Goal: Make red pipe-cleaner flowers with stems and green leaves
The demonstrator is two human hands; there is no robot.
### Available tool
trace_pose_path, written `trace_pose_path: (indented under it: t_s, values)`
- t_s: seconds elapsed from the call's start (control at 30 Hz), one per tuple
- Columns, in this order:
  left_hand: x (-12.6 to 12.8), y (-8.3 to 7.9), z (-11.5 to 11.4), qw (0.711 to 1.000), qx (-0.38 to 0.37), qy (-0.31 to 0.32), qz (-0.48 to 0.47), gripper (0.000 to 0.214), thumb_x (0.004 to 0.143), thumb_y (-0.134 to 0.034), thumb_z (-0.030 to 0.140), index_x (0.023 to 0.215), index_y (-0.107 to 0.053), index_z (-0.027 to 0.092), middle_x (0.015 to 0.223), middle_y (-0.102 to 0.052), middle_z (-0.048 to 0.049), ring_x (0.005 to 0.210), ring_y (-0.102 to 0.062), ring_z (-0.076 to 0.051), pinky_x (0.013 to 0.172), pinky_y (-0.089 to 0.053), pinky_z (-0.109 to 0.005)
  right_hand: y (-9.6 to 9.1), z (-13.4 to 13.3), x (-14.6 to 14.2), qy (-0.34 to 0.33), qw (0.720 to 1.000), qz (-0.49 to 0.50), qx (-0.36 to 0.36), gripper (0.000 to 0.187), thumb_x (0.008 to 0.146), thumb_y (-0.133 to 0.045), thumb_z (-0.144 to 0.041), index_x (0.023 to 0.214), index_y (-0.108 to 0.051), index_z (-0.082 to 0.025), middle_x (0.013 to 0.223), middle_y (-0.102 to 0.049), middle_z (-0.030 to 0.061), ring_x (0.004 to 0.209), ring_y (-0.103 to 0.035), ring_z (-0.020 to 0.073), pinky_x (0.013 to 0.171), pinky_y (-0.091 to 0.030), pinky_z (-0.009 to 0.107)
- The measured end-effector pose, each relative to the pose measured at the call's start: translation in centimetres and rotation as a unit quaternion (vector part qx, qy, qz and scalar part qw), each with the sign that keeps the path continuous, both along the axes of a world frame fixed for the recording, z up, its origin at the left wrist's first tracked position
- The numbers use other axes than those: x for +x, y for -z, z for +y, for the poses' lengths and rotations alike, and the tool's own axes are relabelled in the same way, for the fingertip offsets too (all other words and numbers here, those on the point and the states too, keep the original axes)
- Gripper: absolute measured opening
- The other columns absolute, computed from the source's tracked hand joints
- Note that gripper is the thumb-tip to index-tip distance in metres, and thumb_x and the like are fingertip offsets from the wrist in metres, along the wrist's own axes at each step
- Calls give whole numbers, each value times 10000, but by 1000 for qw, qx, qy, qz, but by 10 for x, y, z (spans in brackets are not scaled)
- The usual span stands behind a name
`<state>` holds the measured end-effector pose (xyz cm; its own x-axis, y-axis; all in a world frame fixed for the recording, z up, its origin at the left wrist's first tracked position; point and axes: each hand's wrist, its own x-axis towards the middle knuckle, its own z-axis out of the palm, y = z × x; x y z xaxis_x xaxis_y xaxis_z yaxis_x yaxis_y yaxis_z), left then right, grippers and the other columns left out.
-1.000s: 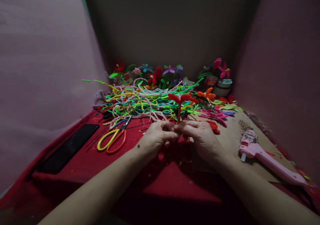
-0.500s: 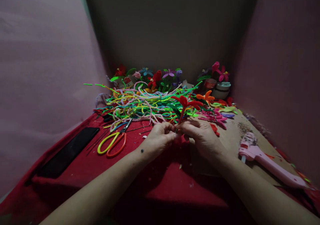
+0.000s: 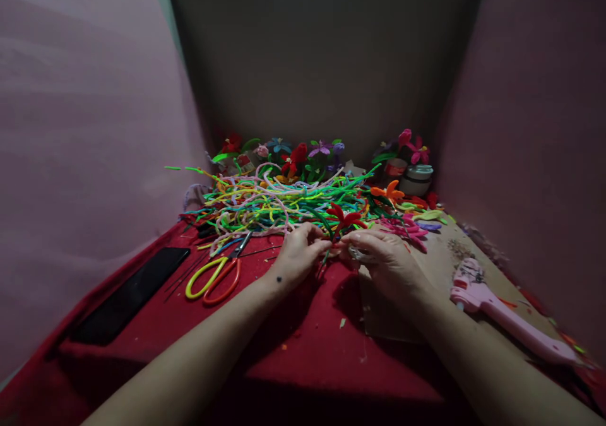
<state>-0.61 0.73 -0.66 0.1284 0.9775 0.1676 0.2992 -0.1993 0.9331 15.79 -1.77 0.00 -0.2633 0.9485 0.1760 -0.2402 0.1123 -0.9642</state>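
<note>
A red pipe-cleaner flower (image 3: 347,216) with a green leaf and stem stands between my two hands at the middle of the table. My left hand (image 3: 303,249) pinches it low down, at the stem, thumb against fingers. From the right, my right hand (image 3: 379,252) has its fingertips closed on the flower just under the petals. The stem's green lower end pokes out below my fingers. Just behind the hands spreads a tangled heap of coloured pipe cleaners (image 3: 265,202). Scissors (image 3: 222,274) with one yellow and one red handle lie left of my left hand.
A black phone (image 3: 132,295) lies at the left on the red cloth (image 3: 303,356). At the right, a pink glue gun (image 3: 509,315) rests on a cardboard sheet (image 3: 442,249). Finished flowers (image 3: 319,148) and a lidded jar (image 3: 416,178) line the back. Pink walls rise on both sides.
The flower has dropped lower and tipped, its petals now closer to my fingers. My hands stay together on it, fingers shifted slightly. The whole view has moved a little.
</note>
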Motion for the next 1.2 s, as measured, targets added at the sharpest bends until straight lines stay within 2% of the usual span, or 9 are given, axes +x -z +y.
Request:
trace_pose_path:
  t_s: [0.17,0.33,0.47,0.6,0.73,0.87,1.0,1.1,1.2]
  values:
    - [4,-29,-22,993,-18,59,-103,204,731,-603,253,898,-601,137,706,-577,22,534,-474,-57,510,-394,-181,6,0,0,-3,999,-34,18,155,753,-544,-252,693,-664,-175,657,-565,9,598,-448,127,589,-334,269]
    - [10,-32,-29,991,-6,107,-86,131,737,-612,209,809,-636,103,632,-565,13,503,-474,-57,488,-397,-184,4,-3,-3,13,997,-65,48,182,751,-539,-251,605,-596,-159,608,-500,-18,579,-414,111,570,-308,257]
    - [8,-20,-25,982,162,89,-33,99,764,-592,192,692,-610,127,661,-542,-4,599,-535,-93,576,-451,-216,2,-4,-4,-1,996,-78,51,226,750,-501,-234,534,-521,-168,544,-455,-30,522,-363,101,512,-261,254]
    - [5,-7,-25,912,384,44,140,153,838,-459,141,743,-578,142,741,-530,-39,693,-525,-120,623,-449,-237,2,-4,-6,-6,996,-60,58,266,771,-513,-269,523,-507,-173,551,-458,-31,532,-380,99,521,-277,247]
    - [6,-4,-30,859,420,-16,293,161,849,-404,143,770,-544,148,763,-543,-61,742,-513,-153,616,-426,-251,3,-4,-8,1,995,-72,71,246,796,-508,-305,594,-538,-169,602,-490,-23,577,-425,108,562,-323,247]
    - [11,-11,-35,925,286,-49,247,149,833,-414,185,740,-526,156,715,-543,-38,663,-491,-141,618,-404,-266,5,-9,-12,94,964,-183,170,215,826,-488,-284,678,-586,-162,681,-542,13,657,-488,137,649,-383,272]
    - [8,-22,-33,997,-63,48,1,202,791,-468,267,617,-469,164,499,-390,46,418,-331,-72,408,-283,-200,9,-13,-15,198,876,-284,337,137,823,-479,-192,758,-591,-145,764,-567,67,748,-516,177,714,-409,321]
    - [-1,-26,-25,911,-327,181,-174,135,729,-507,222,626,-477,141,504,-372,67,354,-180,-22,327,-178,-156,12,-15,-15,223,820,-313,424,81,801,-502,-151,766,-575,-151,769,-569,77,751,-515,184,699,-424,330]
    - [-8,-28,-18,839,-440,239,-215,40,656,-506,143,634,-511,109,516,-421,52,330,-166,-3,288,-172,-130,12,-18,-14,213,801,-307,468,38,788,-533,-143,784,-564,-163,802,-571,76,776,-512,181,695,-438,321]
